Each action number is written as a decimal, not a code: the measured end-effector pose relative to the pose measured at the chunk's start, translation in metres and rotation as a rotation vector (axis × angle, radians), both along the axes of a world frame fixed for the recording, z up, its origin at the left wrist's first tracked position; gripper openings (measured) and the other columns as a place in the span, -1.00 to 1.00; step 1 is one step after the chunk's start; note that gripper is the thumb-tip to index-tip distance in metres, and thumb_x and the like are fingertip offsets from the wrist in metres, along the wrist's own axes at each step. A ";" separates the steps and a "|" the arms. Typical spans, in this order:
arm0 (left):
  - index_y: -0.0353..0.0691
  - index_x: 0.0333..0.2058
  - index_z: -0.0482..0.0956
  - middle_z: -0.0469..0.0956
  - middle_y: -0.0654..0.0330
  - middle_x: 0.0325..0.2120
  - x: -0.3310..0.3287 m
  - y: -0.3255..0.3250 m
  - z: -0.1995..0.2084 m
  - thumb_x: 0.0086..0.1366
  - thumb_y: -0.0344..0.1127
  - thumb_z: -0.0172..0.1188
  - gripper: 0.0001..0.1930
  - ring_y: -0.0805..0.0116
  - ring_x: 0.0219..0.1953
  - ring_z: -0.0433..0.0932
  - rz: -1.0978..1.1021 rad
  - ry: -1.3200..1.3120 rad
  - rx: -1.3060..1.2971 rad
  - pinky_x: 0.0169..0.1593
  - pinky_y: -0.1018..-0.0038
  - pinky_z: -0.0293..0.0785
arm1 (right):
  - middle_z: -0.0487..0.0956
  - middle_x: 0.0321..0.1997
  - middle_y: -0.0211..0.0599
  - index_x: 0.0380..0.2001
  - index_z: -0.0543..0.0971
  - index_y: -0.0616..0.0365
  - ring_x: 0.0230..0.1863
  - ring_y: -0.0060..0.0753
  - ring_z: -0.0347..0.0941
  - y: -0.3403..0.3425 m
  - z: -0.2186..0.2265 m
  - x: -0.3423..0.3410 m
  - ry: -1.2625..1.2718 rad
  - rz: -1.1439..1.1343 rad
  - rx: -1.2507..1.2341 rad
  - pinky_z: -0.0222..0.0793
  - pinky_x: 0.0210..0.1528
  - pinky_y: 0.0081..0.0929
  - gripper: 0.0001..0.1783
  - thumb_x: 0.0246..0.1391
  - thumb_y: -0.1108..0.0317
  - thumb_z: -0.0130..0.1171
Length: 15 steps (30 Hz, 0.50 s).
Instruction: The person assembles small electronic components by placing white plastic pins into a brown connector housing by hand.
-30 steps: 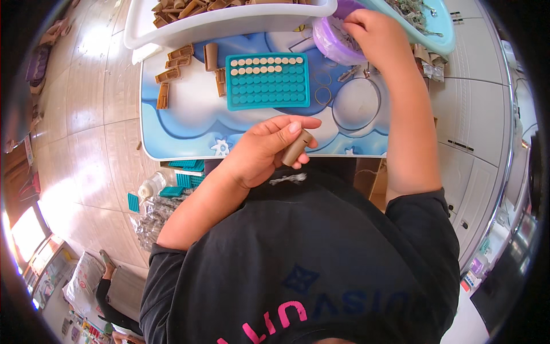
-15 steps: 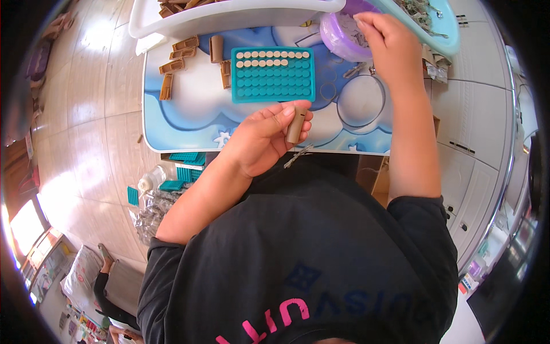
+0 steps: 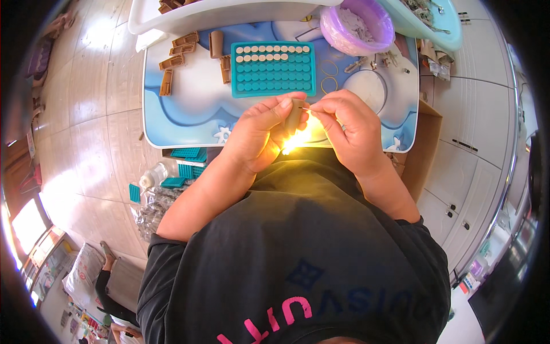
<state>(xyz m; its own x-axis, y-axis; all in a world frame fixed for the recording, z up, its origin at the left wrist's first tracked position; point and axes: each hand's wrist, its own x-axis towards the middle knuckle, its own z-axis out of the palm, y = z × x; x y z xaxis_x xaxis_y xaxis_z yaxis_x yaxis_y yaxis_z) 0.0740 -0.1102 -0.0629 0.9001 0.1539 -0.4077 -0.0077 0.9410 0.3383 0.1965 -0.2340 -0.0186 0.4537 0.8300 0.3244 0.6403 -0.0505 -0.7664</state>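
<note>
My left hand (image 3: 258, 129) is closed round a small brown cylinder (image 3: 295, 114) with a dark slit near its top. Just below that cylinder glows a bright yellow light (image 3: 295, 141), its source washed out by the glare. With thumb and forefinger my right hand (image 3: 352, 132) pinches a tiny, thin pale piece against the cylinder's slit side; its kind is too small to make out. Beyond both hands lies a teal moulded tray (image 3: 274, 86), its far rows partly filled with round cream discs (image 3: 262, 50).
Brown half-shell pieces (image 3: 167, 82) and a brown cylinder (image 3: 216, 45) lie left of the tray. A white bin (image 3: 229, 22) stands at the back, with a purple bowl (image 3: 385, 26) and a pale blue tub (image 3: 454, 37) at right. A cardboard box (image 3: 427, 137) is beside the table.
My right hand has come from the purple bowl to the cylinder in my left hand. A yellow light now shines below the cylinder; the wire there was unlit before.
</note>
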 end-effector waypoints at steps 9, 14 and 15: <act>-0.41 -0.05 0.41 0.53 0.15 -0.33 0.002 -0.004 0.012 0.28 -0.35 0.08 -0.68 0.37 -0.28 0.52 0.000 0.128 0.026 -0.09 0.47 0.45 | 0.49 -0.45 -0.25 -0.44 0.49 0.19 -0.43 -0.16 0.44 -0.001 -0.003 0.000 -0.122 0.033 -0.057 0.36 -0.41 -0.35 -0.87 -0.14 0.52 0.21; -0.41 -0.05 0.40 0.53 0.16 -0.34 0.001 -0.005 0.015 0.27 -0.36 0.08 -0.68 0.35 -0.29 0.52 0.002 0.167 0.050 -0.10 0.45 0.47 | 0.50 -0.46 -0.25 -0.42 0.49 0.20 -0.42 -0.15 0.46 0.001 0.000 -0.004 -0.162 0.006 -0.111 0.36 -0.41 -0.35 -0.85 -0.13 0.50 0.22; -0.41 -0.05 0.40 0.53 0.16 -0.34 0.002 -0.006 0.016 0.28 -0.36 0.08 -0.69 0.34 -0.29 0.52 0.022 0.188 0.040 -0.11 0.45 0.47 | 0.50 -0.47 -0.24 -0.42 0.49 0.20 -0.43 -0.16 0.46 0.001 -0.001 -0.005 -0.025 -0.021 -0.106 0.37 -0.41 -0.36 -0.85 -0.13 0.50 0.22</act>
